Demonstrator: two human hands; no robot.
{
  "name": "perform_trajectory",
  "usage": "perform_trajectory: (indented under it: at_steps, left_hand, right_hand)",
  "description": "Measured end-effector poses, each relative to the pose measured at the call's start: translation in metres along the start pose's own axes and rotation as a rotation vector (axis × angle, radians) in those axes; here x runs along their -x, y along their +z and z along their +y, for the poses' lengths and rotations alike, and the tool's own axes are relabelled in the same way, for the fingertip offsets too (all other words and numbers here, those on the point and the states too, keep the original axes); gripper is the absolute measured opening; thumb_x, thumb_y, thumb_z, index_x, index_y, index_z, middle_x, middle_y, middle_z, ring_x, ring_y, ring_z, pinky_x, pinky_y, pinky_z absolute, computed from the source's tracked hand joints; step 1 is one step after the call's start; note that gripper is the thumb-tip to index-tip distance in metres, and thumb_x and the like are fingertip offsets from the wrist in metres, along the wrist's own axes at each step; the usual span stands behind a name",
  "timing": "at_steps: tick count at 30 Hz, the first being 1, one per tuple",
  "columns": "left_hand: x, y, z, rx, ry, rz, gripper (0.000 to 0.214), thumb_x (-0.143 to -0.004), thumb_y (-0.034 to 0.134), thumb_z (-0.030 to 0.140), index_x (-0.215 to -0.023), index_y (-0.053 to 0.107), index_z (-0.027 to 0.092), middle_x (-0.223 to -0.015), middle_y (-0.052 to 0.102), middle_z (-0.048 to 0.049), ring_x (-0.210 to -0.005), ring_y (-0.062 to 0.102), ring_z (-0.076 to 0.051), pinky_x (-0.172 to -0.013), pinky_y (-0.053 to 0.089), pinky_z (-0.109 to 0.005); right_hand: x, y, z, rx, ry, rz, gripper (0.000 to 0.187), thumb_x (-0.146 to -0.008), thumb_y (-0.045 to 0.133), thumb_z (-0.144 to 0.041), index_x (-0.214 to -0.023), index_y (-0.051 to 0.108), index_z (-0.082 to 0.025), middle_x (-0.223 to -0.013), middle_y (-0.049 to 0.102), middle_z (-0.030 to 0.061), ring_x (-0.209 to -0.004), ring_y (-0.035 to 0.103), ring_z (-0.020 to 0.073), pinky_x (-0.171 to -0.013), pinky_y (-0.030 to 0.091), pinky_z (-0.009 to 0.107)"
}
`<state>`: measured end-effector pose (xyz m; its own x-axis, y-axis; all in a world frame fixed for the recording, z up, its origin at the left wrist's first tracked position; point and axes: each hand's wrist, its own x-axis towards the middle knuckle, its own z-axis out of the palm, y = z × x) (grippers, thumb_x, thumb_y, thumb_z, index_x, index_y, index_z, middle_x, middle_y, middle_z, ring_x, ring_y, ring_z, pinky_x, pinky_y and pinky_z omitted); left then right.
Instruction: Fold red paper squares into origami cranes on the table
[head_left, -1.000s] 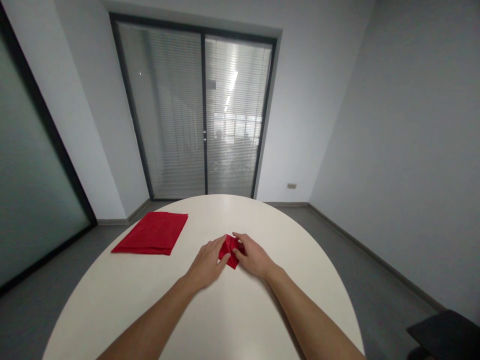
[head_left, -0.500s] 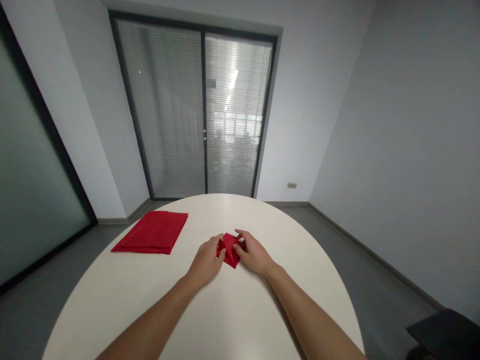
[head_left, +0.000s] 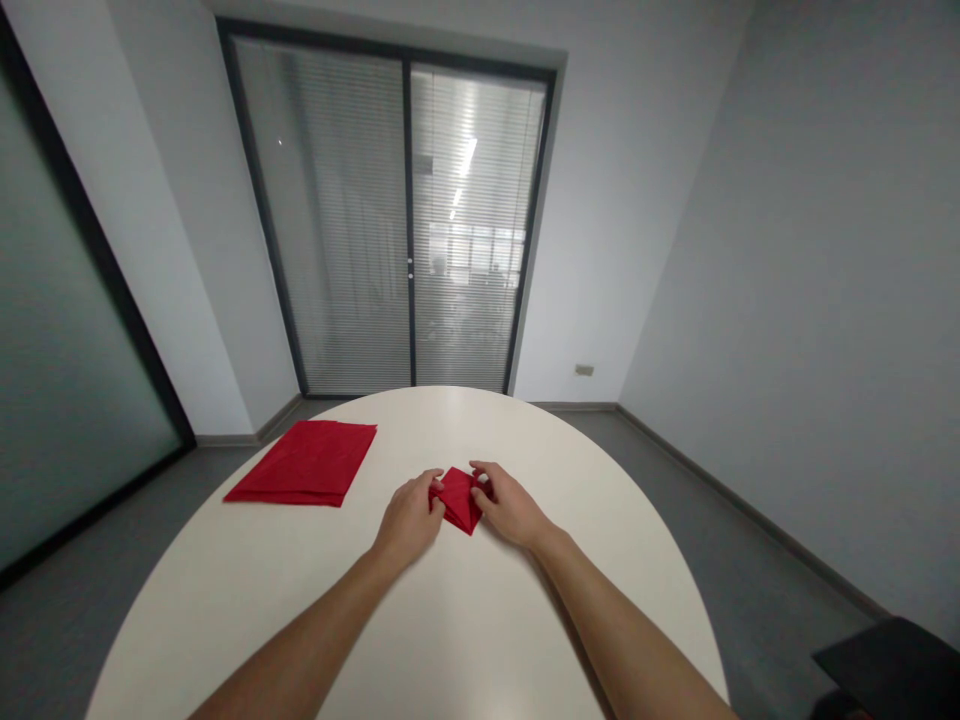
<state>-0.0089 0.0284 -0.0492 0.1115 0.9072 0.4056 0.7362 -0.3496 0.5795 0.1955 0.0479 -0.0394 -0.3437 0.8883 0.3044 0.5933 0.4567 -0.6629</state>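
Observation:
A small piece of folded red paper (head_left: 458, 497) lies on the round table between my hands, one corner pointing toward me. My left hand (head_left: 409, 518) pinches its left corner between thumb and fingers. At the right corner, my right hand (head_left: 508, 503) has its thumb and fingertips closed on the edge. Creases run across the top of the folded piece. Farther left lies a stack of larger red sheets (head_left: 307, 463), flat and apart from both hands.
The cream round table (head_left: 442, 640) has a curved far edge. Beyond it stands a glass partition (head_left: 330, 220) with blinds in a dark frame. A black object (head_left: 896, 660), perhaps a chair, is at the lower right. A wall outlet (head_left: 583, 370) sits low behind.
My left hand has shifted slightly left and my fingers have drawn outward to the corners. More of the folded paper's top shows, and it looks flatter and wider.

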Motion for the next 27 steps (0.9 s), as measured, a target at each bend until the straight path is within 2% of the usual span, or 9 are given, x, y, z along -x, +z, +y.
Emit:
perform_trajectory:
  at_steps: [4,9,20,27]
  left_hand:
    - [0.0,-0.003,0.001,-0.053,0.049,-0.013,0.036,-0.08,0.055,0.003,-0.111,0.065,0.018,-0.107,0.072,-0.0074,-0.101,0.064,-0.022,-0.093,0.049,-0.036]
    - [0.002,-0.005,0.003,-0.1,0.093,-0.033,0.021,-0.085,0.057,0.008,-0.094,0.07,0.022,-0.098,0.072,-0.0048,-0.097,0.064,-0.021,-0.09,0.049,-0.036]
    - [0.002,-0.007,0.004,-0.141,-0.026,-0.01,0.016,-0.093,0.053,0.022,-0.096,0.068,0.022,-0.094,0.072,-0.0044,-0.09,0.066,-0.02,-0.08,0.048,-0.031]
    - [0.002,-0.012,0.009,-0.148,-0.07,0.008,0.017,-0.095,0.049,0.026,-0.097,0.066,0.024,-0.092,0.074,-0.0027,-0.084,0.068,-0.021,-0.071,0.045,-0.029]
  right_hand:
    - [0.0,-0.002,-0.002,0.01,0.003,-0.008,0.042,-0.091,0.051,-0.019,-0.133,0.053,-0.017,-0.126,0.064,0.0126,-0.1,0.064,0.0196,-0.091,0.049,0.035]
    - [0.0,-0.004,-0.002,0.021,-0.013,-0.015,0.04,-0.09,0.051,-0.018,-0.13,0.057,-0.017,-0.126,0.064,0.0121,-0.103,0.064,0.02,-0.093,0.049,0.035]
    - [0.001,-0.01,-0.011,0.007,0.022,-0.004,0.036,-0.091,0.046,-0.019,-0.124,0.061,-0.017,-0.119,0.067,0.0101,-0.097,0.064,0.0189,-0.092,0.048,0.034]
    - [0.0,-0.008,-0.009,-0.012,0.045,0.006,0.026,-0.089,0.05,-0.021,-0.113,0.059,-0.019,-0.099,0.07,0.0056,-0.079,0.063,0.0169,-0.076,0.047,0.03]
